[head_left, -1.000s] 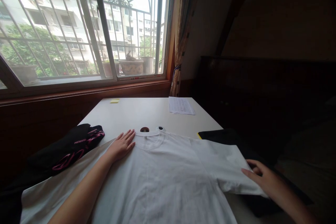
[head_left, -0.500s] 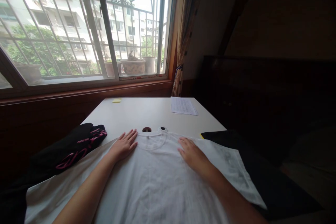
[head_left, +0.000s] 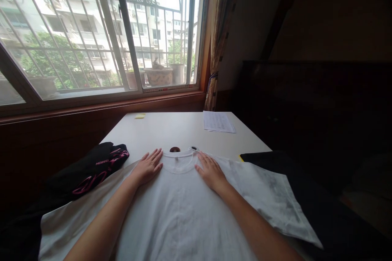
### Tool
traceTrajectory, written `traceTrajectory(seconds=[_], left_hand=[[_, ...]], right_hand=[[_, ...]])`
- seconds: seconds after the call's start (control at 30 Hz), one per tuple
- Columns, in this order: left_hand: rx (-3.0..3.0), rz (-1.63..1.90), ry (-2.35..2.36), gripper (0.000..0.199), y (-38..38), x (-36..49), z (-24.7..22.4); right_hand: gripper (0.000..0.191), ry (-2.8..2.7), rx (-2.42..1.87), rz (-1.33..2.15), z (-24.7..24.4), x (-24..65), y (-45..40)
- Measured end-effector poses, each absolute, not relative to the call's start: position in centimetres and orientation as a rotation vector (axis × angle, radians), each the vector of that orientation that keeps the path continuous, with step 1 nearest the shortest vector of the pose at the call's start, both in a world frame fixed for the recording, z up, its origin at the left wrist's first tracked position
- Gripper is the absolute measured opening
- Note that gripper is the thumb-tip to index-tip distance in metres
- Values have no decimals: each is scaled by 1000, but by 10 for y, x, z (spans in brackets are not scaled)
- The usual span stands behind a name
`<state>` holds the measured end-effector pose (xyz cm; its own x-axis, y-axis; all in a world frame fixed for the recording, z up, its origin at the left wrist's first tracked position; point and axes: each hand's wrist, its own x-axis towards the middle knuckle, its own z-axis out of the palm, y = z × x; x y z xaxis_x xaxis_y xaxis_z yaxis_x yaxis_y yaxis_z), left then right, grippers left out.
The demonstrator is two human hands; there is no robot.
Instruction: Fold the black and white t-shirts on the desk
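A white T-shirt (head_left: 180,208) lies spread over the near part of the table, its neckline facing the window and its sleeves out to both sides. Just left of the collar, my left hand (head_left: 149,166) rests flat on the fabric with fingers stretched out. My right hand (head_left: 210,170) lies flat on the shoulder right of the collar, fingers extended. Neither hand grips the cloth. The shirt's lower end runs out of view at the bottom.
Black clothing with pink lettering (head_left: 104,167) is heaped at the left; dark fabric (head_left: 263,157) lies under the right sleeve. On the white table (head_left: 165,126) are printed sheets (head_left: 219,122), a yellow sticky note (head_left: 140,116) and a round brown hole (head_left: 174,149). A window (head_left: 92,40) stands behind.
My right hand has slid left across the shirt, closer to the collar. The left hand stays beside the neckline. The cloth under the right hand looks smoother, and the view has shifted slightly.
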<state>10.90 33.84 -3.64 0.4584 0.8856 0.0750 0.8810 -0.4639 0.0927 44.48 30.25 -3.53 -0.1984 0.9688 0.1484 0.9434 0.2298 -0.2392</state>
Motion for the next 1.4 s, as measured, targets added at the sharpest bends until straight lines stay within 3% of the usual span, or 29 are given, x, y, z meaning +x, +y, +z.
traceTrajectory(seconds=[0.3,0.77,0.93,1.13,1.4], left_hand=[[2596,275,1662,64,338,107,-37],[2481,130,1893,67,327,108,-36],[2559,197,2021,59,299,112,-27],[2637,262,1896,56,266,131,-38],[2527,249,1858,61,277,152,-47]], right_hand=[[50,-2323,-1660,99,-32,452,297],[60,-2392,-1731,148,-29,453,294],[65,-2375,-1746,138,-33,458,292],[65,-2352,-1728,59,-39,470,289],[65,-2354,-1715,53,-45,505,299]])
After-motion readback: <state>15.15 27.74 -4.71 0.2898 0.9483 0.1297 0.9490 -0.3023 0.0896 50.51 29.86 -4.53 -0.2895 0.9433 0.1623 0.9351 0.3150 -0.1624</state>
